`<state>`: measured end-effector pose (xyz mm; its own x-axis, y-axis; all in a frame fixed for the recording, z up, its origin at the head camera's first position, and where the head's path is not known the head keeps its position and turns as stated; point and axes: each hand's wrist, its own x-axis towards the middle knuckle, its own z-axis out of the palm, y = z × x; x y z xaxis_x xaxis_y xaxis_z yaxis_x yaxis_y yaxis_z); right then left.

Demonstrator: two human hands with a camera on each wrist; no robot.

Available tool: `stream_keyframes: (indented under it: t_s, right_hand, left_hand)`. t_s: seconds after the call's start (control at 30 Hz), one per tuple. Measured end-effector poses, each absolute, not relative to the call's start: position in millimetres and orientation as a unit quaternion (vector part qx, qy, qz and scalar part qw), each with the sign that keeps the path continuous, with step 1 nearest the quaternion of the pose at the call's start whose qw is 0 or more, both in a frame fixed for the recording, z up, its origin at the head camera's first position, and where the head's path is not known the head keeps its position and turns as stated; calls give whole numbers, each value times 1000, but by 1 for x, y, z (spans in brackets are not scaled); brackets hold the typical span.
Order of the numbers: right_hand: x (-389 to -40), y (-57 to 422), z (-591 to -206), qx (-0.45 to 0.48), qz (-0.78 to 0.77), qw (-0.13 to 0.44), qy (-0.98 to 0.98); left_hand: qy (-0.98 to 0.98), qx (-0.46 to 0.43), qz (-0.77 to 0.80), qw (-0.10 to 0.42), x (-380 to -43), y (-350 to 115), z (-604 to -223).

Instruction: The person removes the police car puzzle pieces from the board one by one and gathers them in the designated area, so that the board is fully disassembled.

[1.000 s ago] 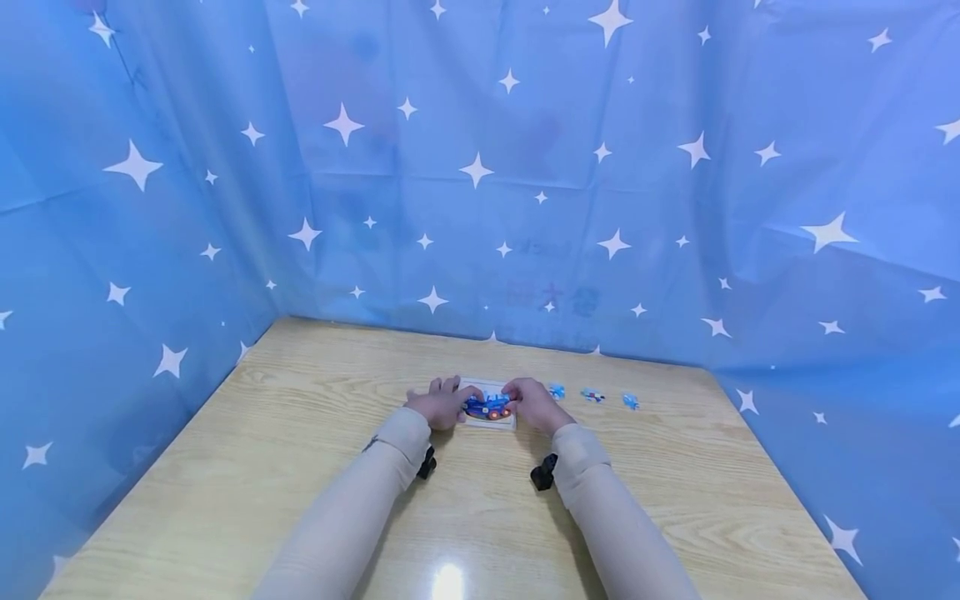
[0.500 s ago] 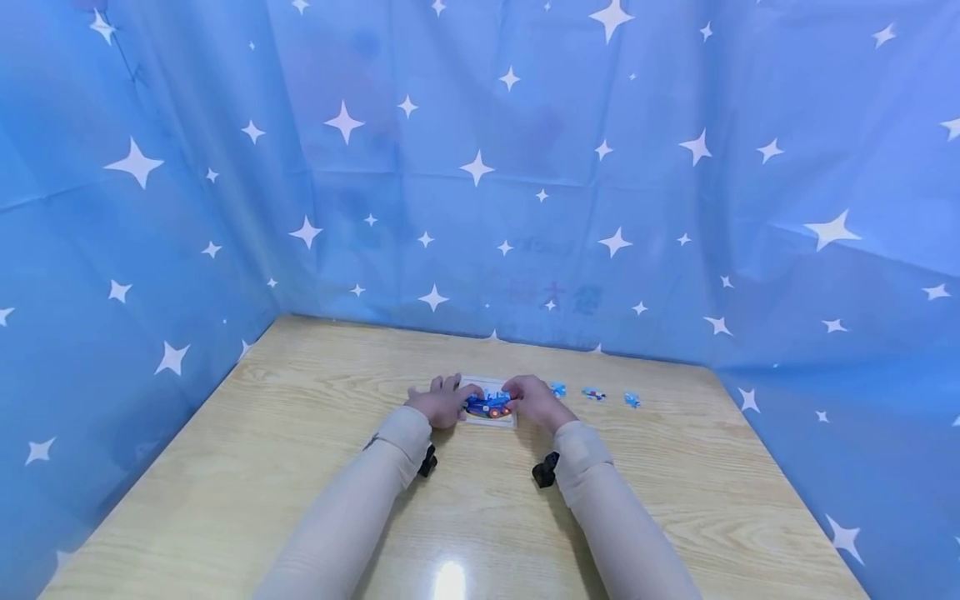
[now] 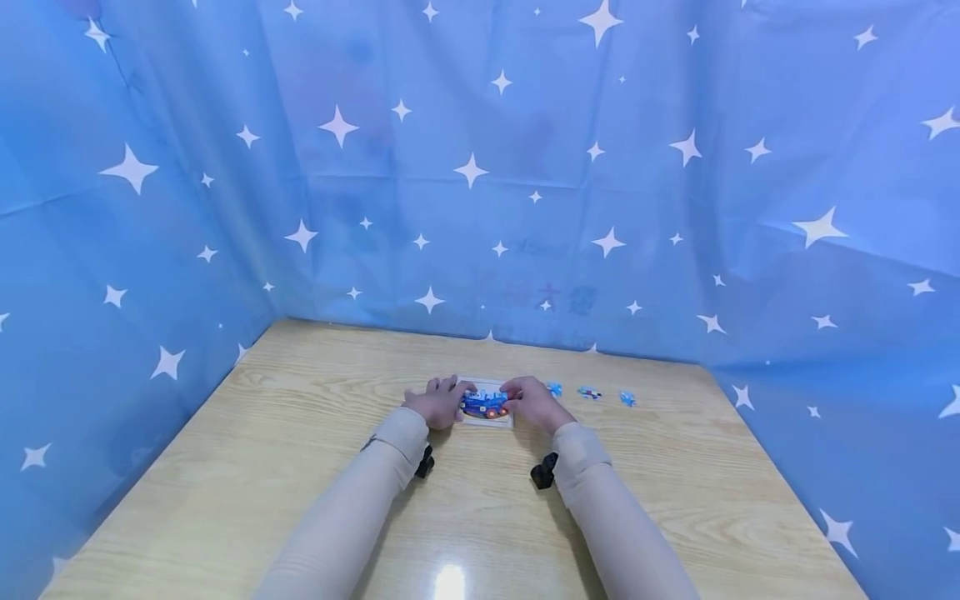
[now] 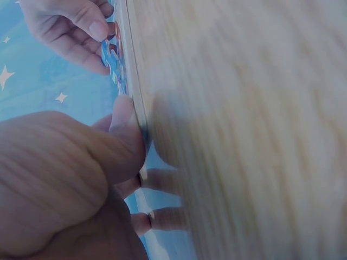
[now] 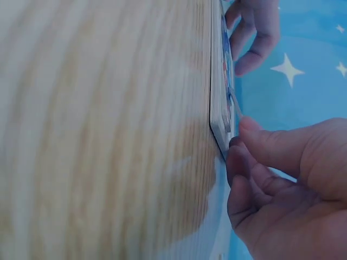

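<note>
A thin puzzle board [image 3: 486, 422] with a pale border lies on the table in the head view, its picture a blue vehicle with orange-red wheels. My left hand [image 3: 437, 403] rests at the board's left edge, fingers spread, its thumb [image 4: 126, 130] against the edge in the left wrist view. At the opposite side, my right hand [image 3: 534, 404] pinches a blue jigsaw piece [image 4: 110, 57] between thumb and fingers. This piece [image 5: 235, 103] is tilted, its far end right at the board's surface in the right wrist view. My right fingers cover part of the board's right side.
Three loose jigsaw pieces lie to the right of my right hand: a blue one [image 3: 554, 389], a multicoloured one [image 3: 589, 392] and another blue one [image 3: 627, 399]. Behind the wooden table [image 3: 480, 508] hangs a blue curtain [image 3: 525, 208] with white stars.
My left thumb and fingers have drawn back slightly to the left, so more of the blue vehicle picture shows. The right hand still pinches its jigsaw piece at nearly the same spot.
</note>
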<state>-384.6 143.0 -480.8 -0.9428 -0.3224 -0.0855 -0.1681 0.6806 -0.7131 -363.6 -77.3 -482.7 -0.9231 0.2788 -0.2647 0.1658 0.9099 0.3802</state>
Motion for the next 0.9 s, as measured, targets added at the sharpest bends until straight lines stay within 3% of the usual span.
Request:
stream_keyframes:
  t_s: [0.6, 0.9]
  right_hand:
    - [-384, 141, -479, -132, -373, 95, 913]
    - [-385, 145, -482, -125, -404, 97, 901]
  left_hand:
    - [965, 127, 166, 156, -354, -79, -469]
    - [967, 108, 167, 162, -366, -77, -488]
